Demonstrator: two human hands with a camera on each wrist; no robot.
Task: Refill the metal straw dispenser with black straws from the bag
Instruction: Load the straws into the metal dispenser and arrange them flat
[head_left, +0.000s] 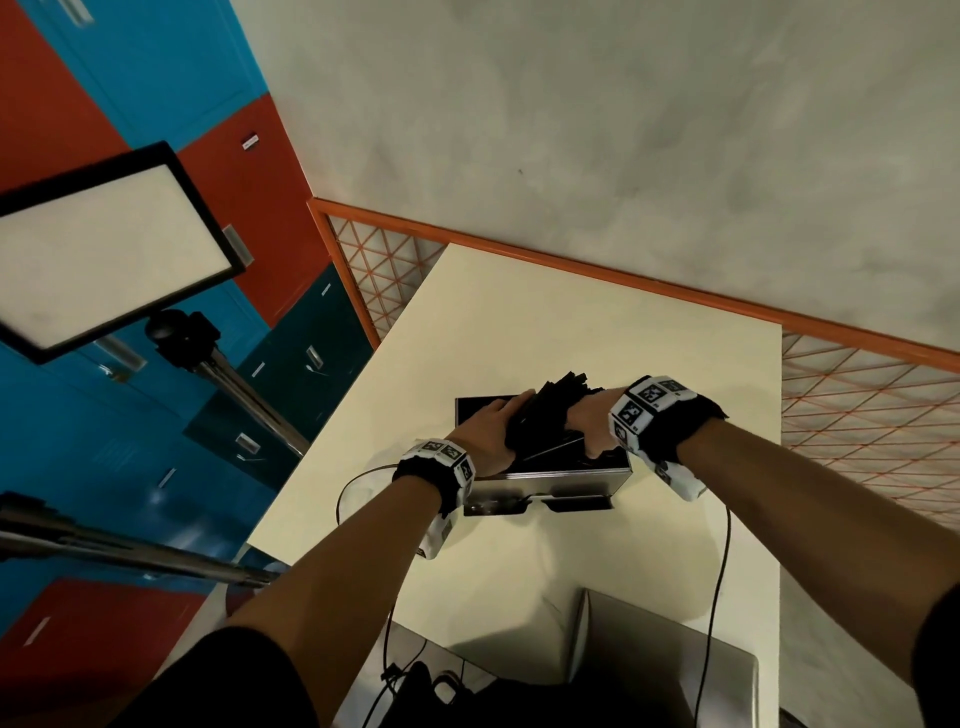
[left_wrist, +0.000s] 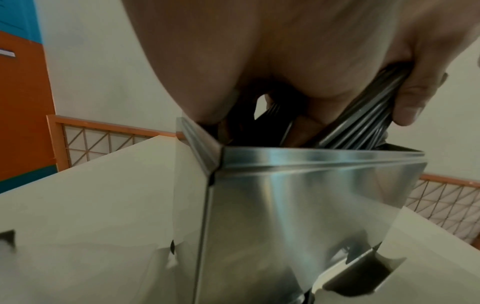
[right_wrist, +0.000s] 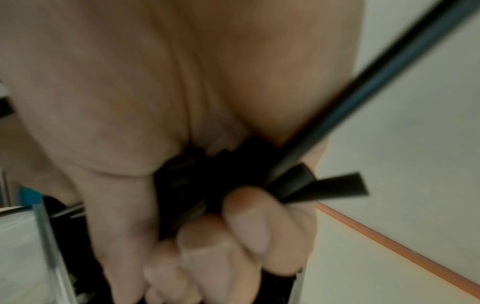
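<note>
The metal straw dispenser (head_left: 550, 480) stands on the cream table (head_left: 519, 322) with its top open. A thick bundle of black straws (head_left: 553, 410) slants into the opening, its upper ends fanning out above the rim. My left hand (head_left: 491, 426) grips the bundle from the left; in the left wrist view its thumb (left_wrist: 413, 96) presses the straws (left_wrist: 363, 121) just above the dispenser's shiny wall (left_wrist: 298, 205). My right hand (head_left: 589, 423) grips the bundle from the right, fingers (right_wrist: 249, 222) curled round the straws (right_wrist: 207, 185). One loose straw (right_wrist: 363, 92) crosses that view diagonally.
A grey sheet-like object (head_left: 665, 670) and dark cables (head_left: 719, 597) lie at the table's near edge. An orange mesh fence (head_left: 857, 395) borders the table behind and to the right. A light panel on a stand (head_left: 109, 249) and coloured lockers (head_left: 156, 78) are at the left.
</note>
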